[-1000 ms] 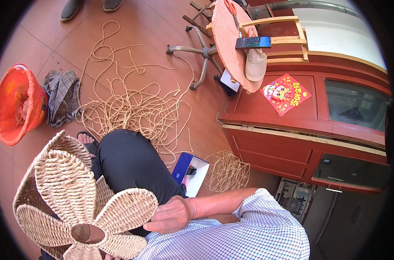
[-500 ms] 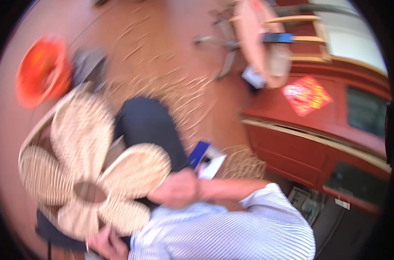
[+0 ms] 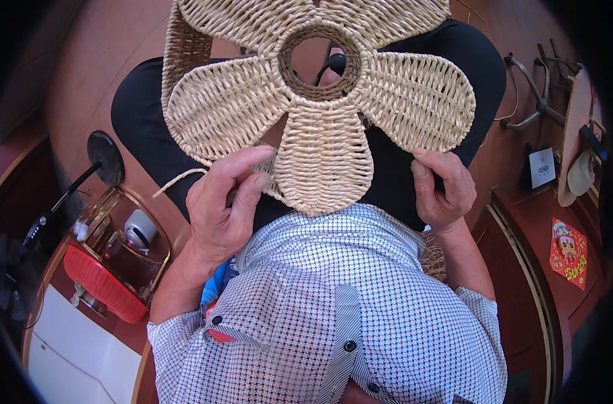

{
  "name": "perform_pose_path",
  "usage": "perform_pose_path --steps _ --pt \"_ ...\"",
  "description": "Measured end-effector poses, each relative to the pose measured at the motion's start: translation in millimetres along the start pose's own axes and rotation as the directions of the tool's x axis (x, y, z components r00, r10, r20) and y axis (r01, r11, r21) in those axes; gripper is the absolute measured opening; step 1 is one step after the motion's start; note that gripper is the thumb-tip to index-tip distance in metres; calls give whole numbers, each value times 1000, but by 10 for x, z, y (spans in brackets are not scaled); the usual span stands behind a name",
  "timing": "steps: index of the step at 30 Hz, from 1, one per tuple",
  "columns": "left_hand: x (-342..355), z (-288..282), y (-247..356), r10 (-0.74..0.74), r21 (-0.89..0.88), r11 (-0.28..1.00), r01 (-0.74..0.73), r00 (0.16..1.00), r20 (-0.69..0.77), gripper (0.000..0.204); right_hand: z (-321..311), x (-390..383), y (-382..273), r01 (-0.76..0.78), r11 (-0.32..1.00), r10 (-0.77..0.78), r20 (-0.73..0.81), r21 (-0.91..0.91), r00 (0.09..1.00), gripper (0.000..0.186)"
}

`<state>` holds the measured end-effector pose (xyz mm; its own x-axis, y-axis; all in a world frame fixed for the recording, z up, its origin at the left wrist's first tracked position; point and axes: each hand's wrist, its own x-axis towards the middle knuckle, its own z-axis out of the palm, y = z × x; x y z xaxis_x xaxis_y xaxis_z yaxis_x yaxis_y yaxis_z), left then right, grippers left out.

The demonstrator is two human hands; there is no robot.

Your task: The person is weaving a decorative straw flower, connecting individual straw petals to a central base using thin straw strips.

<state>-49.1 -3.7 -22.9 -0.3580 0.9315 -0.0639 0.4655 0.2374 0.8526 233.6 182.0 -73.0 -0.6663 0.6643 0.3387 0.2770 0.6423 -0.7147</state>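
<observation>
A woven straw piece shaped like a flower (image 3: 320, 101), with flat petals around a round open centre, lies across my lap on black trousers. My left hand (image 3: 222, 205) pinches the edge between the lower-left petal and the bottom petal, and a loose straw strand (image 3: 178, 180) trails left from there. My right hand (image 3: 444, 188) grips the lower edge of the right petal. A checked shirt fills the lower middle of the view.
A standing fan (image 3: 101, 161) and a small glass-topped table (image 3: 128, 242) with a red basket (image 3: 104, 289) under it are at my left. A red wooden cabinet (image 3: 542, 269) with a red paper ornament (image 3: 568, 250) stands at right, a swivel chair base (image 3: 535, 94) beyond it.
The view has swung from the floor with loose straw cord round to my lap. The woven flower has come from my left side up onto my knees, and both hands now hold it.
</observation>
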Motion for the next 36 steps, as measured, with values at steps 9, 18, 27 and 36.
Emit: perform_pose_path --steps 9,18,27,36 --pt "-96 -25 52 -109 -91 989 114 992 56 34 16 -63 -45 -29 1000 29 -44 11 999 23" --pt "-148 -41 93 -140 -89 985 147 987 80 35 43 -115 -62 -67 997 69 -79 29 994 19" --pt "-190 -41 194 -69 -165 984 65 997 -22 38 40 -142 -219 -100 991 110 -113 85 987 18" --pt "-25 114 485 177 -113 977 -181 983 -50 45 405 355 -922 153 971 -185 171 185 968 39"
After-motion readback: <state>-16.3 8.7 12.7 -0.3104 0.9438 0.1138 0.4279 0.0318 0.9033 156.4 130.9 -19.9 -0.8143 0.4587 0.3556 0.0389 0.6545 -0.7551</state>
